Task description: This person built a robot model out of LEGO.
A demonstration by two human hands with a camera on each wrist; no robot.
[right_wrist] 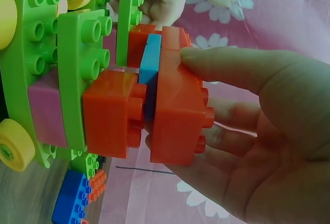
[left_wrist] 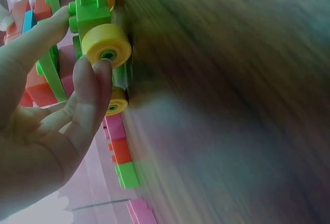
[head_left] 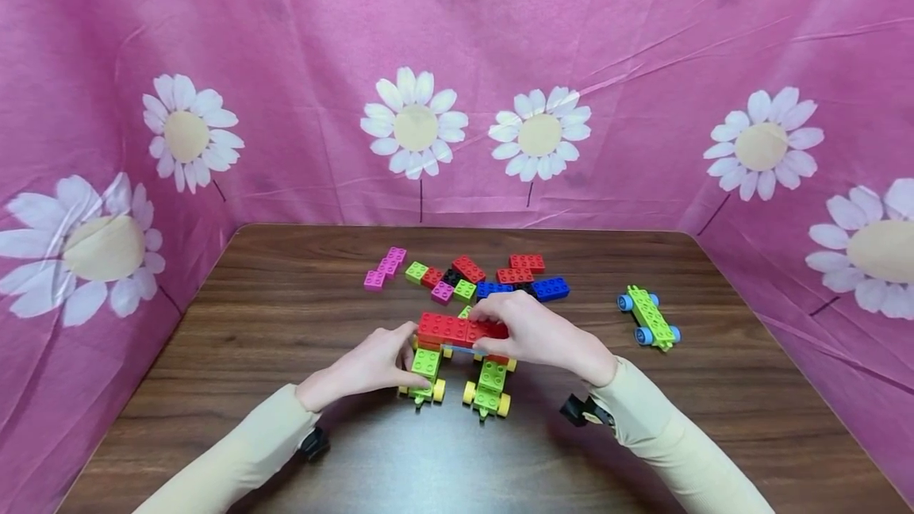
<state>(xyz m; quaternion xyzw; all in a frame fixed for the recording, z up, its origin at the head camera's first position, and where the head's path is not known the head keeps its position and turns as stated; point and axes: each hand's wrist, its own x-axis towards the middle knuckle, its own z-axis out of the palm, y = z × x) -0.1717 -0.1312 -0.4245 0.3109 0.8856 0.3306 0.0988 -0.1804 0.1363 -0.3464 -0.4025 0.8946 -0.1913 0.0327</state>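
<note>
Two green wheeled bases with yellow wheels, the left one (head_left: pixel 426 363) and the right one (head_left: pixel 491 377), stand side by side, carrying stacked bricks. Across the top run red bricks (head_left: pixel 443 329) with a thin blue plate (right_wrist: pixel 149 61) under them. My left hand (head_left: pixel 371 361) grips the left base, its thumb by the studs and fingertips at a yellow wheel (left_wrist: pixel 106 43). My right hand (head_left: pixel 537 329) pinches the right-hand red brick (right_wrist: pixel 175 115) between thumb and fingers. Below that brick sits another red brick (right_wrist: pixel 105 113), on a green plate (right_wrist: pixel 72 79) above a pink brick (right_wrist: pixel 47 108).
Behind the build lie loose bricks: pink ones (head_left: pixel 385 268), red ones (head_left: pixel 526 262), blue ones (head_left: pixel 551 289), plus green and black. A separate green base with blue wheels (head_left: pixel 650 317) stands at the right. Pink flowered cloth (head_left: pixel 471 38) walls the table (head_left: pixel 286 292).
</note>
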